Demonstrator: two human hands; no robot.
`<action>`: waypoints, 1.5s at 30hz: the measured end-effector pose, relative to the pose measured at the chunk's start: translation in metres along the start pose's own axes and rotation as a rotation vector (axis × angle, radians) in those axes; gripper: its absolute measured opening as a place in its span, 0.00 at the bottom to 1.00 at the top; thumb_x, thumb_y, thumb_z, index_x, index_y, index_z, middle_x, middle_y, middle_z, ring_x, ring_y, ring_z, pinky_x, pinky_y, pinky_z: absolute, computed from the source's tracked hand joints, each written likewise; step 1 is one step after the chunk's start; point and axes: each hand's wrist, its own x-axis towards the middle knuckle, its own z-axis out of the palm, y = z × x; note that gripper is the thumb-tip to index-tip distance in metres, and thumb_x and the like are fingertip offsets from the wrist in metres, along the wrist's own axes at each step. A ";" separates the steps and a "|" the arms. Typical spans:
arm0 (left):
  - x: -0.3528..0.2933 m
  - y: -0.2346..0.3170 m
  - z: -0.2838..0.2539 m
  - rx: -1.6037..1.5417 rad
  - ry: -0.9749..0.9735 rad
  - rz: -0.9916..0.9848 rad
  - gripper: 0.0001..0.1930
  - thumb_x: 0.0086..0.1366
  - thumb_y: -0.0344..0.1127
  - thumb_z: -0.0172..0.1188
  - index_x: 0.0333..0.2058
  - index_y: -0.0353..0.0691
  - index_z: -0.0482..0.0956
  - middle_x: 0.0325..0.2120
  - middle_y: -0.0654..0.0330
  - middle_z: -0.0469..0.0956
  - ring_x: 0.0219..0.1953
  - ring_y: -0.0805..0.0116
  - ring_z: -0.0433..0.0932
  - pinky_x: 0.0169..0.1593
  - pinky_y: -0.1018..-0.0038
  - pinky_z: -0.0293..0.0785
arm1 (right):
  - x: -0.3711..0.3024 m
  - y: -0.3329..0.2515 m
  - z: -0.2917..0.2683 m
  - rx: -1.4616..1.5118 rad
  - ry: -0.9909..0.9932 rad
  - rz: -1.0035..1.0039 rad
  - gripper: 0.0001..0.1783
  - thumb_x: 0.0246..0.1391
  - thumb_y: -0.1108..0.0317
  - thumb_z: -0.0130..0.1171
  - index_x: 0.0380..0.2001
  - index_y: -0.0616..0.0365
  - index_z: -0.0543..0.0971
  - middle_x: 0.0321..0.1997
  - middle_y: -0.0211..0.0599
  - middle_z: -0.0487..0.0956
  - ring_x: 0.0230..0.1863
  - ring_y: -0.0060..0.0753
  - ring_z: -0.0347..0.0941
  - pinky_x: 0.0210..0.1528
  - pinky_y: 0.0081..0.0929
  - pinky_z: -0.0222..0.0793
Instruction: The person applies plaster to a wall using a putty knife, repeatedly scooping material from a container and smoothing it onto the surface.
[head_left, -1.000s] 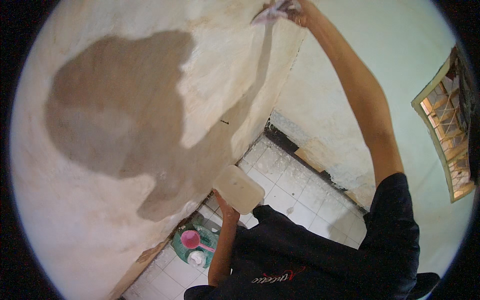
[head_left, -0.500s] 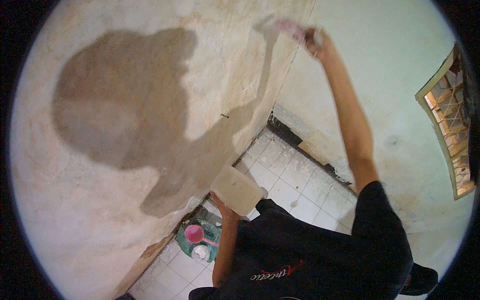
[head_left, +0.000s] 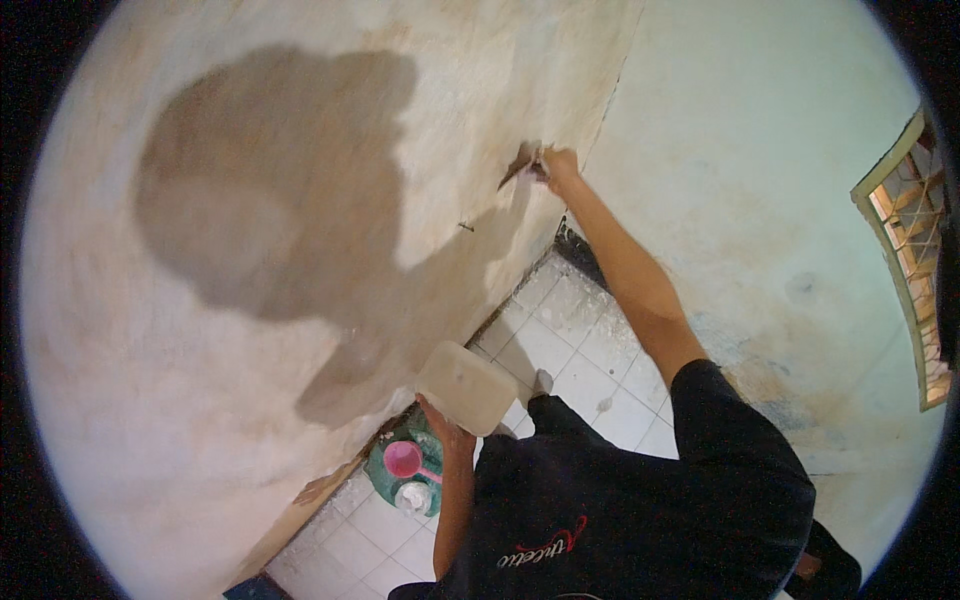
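My right hand [head_left: 560, 168] is closed around a small scraper [head_left: 534, 168], its broad end against the stained, cream wall [head_left: 430, 130] close to the room corner. Fingers and shadow partly cover the tool. Lower down, my left hand [head_left: 447, 425] holds a pale rectangular tub [head_left: 468, 388] with rounded corners by its near-left side, in front of my body. Some of its fingers are hidden under the tub. What the tub contains is hard to make out.
A green basin [head_left: 382, 480] with a pink dipper [head_left: 403, 459] and a white lump or cup [head_left: 413, 497] stands on the white tiled floor [head_left: 570, 345] below my left arm. A nail [head_left: 466, 227] juts from the cream wall. At right are a pale green wall [head_left: 740, 160] and a grilled window [head_left: 910, 260].
My right hand has swung down and left with the scraper, from high beside the corner to lower on the cream wall. My left hand keeps the tub in nearly the same place.
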 end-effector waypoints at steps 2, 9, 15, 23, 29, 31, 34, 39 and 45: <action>-0.005 0.005 -0.013 0.052 0.023 0.056 0.34 0.66 0.66 0.35 0.62 0.48 0.59 0.58 0.59 0.65 0.59 0.55 0.65 0.61 0.56 0.64 | -0.020 -0.035 0.028 0.076 -0.129 0.013 0.10 0.54 0.73 0.54 0.33 0.74 0.75 0.30 0.47 0.77 0.29 0.42 0.78 0.30 0.37 0.81; -0.013 0.008 0.056 0.332 0.041 0.121 0.33 0.67 0.66 0.33 0.59 0.49 0.62 0.53 0.60 0.69 0.55 0.57 0.70 0.56 0.56 0.70 | -0.011 -0.193 0.034 0.198 -0.183 -0.104 0.11 0.57 0.68 0.50 0.29 0.67 0.74 0.31 0.45 0.74 0.32 0.42 0.74 0.40 0.45 0.82; -0.003 0.003 0.049 0.194 -0.107 0.094 0.28 0.66 0.52 0.52 0.58 0.47 0.57 0.56 0.58 0.64 0.56 0.59 0.68 0.56 0.59 0.71 | 0.051 -0.268 0.006 0.454 -0.476 -0.194 0.16 0.63 0.62 0.43 0.27 0.61 0.72 0.25 0.44 0.74 0.30 0.46 0.74 0.37 0.54 0.78; 0.006 -0.006 -0.022 -0.053 -0.009 -0.030 0.35 0.66 0.67 0.34 0.62 0.47 0.58 0.58 0.58 0.65 0.58 0.54 0.66 0.60 0.56 0.66 | -0.029 -0.114 -0.064 0.643 -0.626 -0.026 0.25 0.64 0.59 0.35 0.48 0.73 0.68 0.49 0.56 0.73 0.56 0.52 0.68 0.56 0.48 0.70; -0.004 0.007 0.003 0.042 0.146 0.054 0.34 0.67 0.65 0.35 0.61 0.46 0.59 0.58 0.57 0.65 0.58 0.55 0.67 0.61 0.57 0.64 | -0.011 0.084 -0.074 0.082 -0.052 0.123 0.14 0.62 0.66 0.47 0.34 0.68 0.74 0.35 0.44 0.79 0.30 0.39 0.78 0.26 0.35 0.74; -0.012 0.016 0.008 0.019 0.158 0.074 0.33 0.67 0.65 0.35 0.61 0.47 0.59 0.57 0.57 0.65 0.58 0.56 0.67 0.60 0.57 0.65 | 0.012 0.135 -0.061 0.192 -0.110 0.145 0.14 0.62 0.67 0.46 0.30 0.67 0.75 0.30 0.41 0.78 0.26 0.37 0.77 0.21 0.34 0.72; 0.002 0.012 0.045 0.035 0.108 0.033 0.33 0.68 0.64 0.35 0.60 0.46 0.59 0.57 0.57 0.66 0.57 0.57 0.67 0.60 0.57 0.66 | 0.083 0.153 -0.105 -0.201 0.111 0.022 0.09 0.55 0.72 0.51 0.28 0.68 0.77 0.29 0.47 0.79 0.32 0.38 0.79 0.29 0.35 0.75; -0.002 0.010 0.015 -0.038 0.169 0.032 0.32 0.68 0.63 0.35 0.60 0.47 0.59 0.56 0.57 0.67 0.57 0.56 0.68 0.59 0.57 0.68 | 0.073 0.125 -0.055 -0.113 0.038 0.053 0.09 0.57 0.75 0.48 0.30 0.74 0.73 0.32 0.50 0.77 0.30 0.45 0.77 0.29 0.45 0.79; 0.001 0.007 0.024 0.086 0.161 0.095 0.33 0.67 0.64 0.37 0.61 0.48 0.58 0.56 0.57 0.67 0.56 0.56 0.68 0.58 0.56 0.68 | 0.018 0.022 -0.009 0.193 -0.102 0.095 0.12 0.58 0.73 0.46 0.39 0.75 0.70 0.41 0.52 0.74 0.39 0.49 0.76 0.40 0.52 0.80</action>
